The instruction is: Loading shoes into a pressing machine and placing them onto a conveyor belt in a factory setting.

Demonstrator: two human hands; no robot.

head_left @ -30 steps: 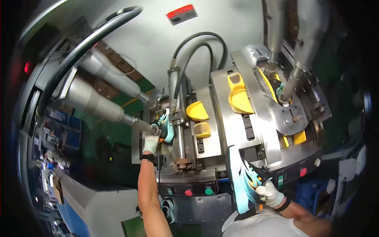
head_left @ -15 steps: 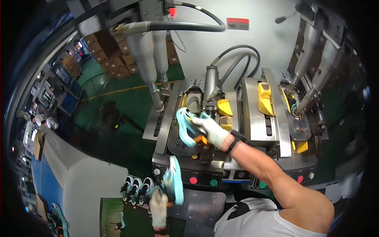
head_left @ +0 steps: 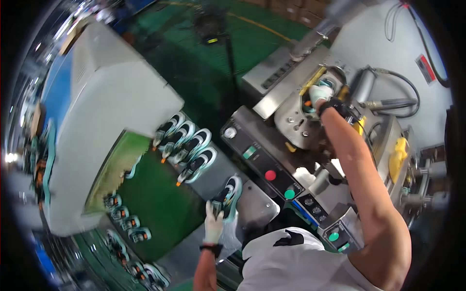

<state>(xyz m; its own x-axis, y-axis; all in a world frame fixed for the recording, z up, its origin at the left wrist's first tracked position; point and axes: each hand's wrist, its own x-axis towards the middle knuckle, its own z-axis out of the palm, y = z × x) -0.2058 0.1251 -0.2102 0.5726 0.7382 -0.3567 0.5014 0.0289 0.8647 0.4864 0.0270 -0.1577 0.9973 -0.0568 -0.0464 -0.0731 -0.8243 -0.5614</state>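
My left hand [head_left: 213, 227], in a white glove, grips the heel end of a dark sneaker with a pale teal sole [head_left: 232, 193]. That sneaker rests sole down on the grey metal ledge in front of me. My right arm reaches far forward to the press [head_left: 291, 119]. There my gloved right hand [head_left: 320, 94] is closed on another teal sneaker [head_left: 328, 84] seated in the press's mould area. The hand and wrist cover most of this sneaker, and its fingers are partly hidden.
Several similar sneakers [head_left: 195, 164] stand in a row on the ledge. More sit on a green conveyor belt [head_left: 165, 203] at left. The press panel carries a red button [head_left: 270, 175] and a green button [head_left: 290, 194]. A yellow pad [head_left: 398, 157] lies on the neighbouring station.
The view has turned toward the left. My right hand has carried its sneaker into the press's mould area. The left hand's sneaker, tipped on edge before, now sits sole down on the ledge.
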